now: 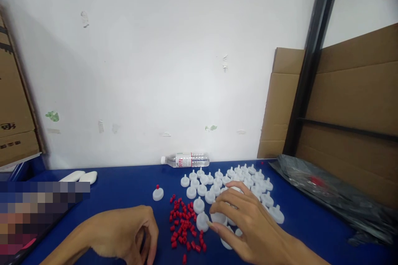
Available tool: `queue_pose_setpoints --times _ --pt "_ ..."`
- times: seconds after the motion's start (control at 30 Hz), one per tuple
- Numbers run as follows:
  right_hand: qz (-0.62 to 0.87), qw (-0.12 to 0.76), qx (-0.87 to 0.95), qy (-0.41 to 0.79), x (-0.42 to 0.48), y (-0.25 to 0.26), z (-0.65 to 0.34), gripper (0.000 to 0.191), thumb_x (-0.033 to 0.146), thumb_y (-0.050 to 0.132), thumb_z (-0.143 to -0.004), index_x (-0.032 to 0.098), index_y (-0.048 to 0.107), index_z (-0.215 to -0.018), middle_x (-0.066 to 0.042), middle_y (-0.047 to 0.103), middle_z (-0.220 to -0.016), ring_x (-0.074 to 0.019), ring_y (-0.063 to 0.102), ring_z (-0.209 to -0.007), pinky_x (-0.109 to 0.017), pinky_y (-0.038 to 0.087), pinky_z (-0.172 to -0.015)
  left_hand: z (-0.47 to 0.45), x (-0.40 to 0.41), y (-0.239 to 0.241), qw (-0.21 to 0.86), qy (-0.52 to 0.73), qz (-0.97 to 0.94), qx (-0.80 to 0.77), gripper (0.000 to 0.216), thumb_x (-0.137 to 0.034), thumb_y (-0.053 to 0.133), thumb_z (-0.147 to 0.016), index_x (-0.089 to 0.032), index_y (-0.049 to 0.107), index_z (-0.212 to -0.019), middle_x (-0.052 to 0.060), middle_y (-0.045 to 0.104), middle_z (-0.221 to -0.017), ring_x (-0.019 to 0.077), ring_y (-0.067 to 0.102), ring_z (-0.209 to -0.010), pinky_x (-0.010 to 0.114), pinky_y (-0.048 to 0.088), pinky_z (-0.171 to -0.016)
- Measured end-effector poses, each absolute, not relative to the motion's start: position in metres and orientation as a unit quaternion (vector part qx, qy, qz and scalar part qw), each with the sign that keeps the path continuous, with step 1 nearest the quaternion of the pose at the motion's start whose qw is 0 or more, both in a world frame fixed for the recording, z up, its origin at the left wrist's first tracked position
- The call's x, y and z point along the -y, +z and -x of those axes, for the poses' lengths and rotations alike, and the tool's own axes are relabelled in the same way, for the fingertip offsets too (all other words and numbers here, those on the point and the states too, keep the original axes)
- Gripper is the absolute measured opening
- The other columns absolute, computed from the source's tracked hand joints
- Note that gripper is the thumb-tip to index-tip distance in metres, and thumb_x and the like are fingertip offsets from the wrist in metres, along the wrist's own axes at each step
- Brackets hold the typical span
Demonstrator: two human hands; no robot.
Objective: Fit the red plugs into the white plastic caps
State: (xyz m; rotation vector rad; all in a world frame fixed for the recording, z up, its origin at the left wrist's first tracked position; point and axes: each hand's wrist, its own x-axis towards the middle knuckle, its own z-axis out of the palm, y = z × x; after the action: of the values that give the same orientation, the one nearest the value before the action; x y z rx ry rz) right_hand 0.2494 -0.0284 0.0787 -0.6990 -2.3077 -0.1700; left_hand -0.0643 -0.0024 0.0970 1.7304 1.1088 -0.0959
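Observation:
My right hand (245,219) lies over a cluster of white plastic caps (217,182) on the blue table (124,190), its fingers curled onto one white cap (202,220) at the near edge of the cluster. My left hand (127,232) rests on the table to the left of a pile of small red plugs (185,225), fingers curled inward; whatever they hold is hidden. One white cap with a red plug fitted (158,192) stands apart at the left of the pile.
A clear water bottle (185,160) lies on its side against the white wall. Two white oval pieces (79,177) lie at the far left. A dark plastic bag (329,192) lies at the right below cardboard sheets (351,103). Cardboard boxes (12,103) stand at the left.

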Motion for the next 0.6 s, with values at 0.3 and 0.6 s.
queue_pose_setpoints --times 0.3,0.6 --pt "0.273 0.331 0.902 -0.046 0.033 0.079 -0.248 0.008 0.027 0.061 -0.101 0.022 0.063 -0.107 -0.005 0.069 -0.103 -0.0187 0.066 -0.089 -0.033 0.053 -0.08 0.061 0.008 0.106 0.43 0.054 -0.76 -0.484 0.016 -0.036 0.081 -0.072 -0.022 0.078 -0.079 -0.007 0.055 -0.05 0.0071 0.045 -0.041 0.019 0.03 -0.045" --pt "0.198 0.326 0.921 -0.081 0.033 0.077 -0.243 0.01 0.024 0.055 -0.105 0.02 0.062 -0.11 -0.003 0.073 -0.106 -0.014 0.068 -0.096 -0.028 0.052 -0.087 0.022 0.012 0.086 0.392 0.318 -0.737 -0.45 0.031 -0.045 0.071 -0.087 -0.019 0.077 -0.103 0.002 0.077 -0.093 0.0035 0.053 -0.04 0.017 0.036 -0.043"
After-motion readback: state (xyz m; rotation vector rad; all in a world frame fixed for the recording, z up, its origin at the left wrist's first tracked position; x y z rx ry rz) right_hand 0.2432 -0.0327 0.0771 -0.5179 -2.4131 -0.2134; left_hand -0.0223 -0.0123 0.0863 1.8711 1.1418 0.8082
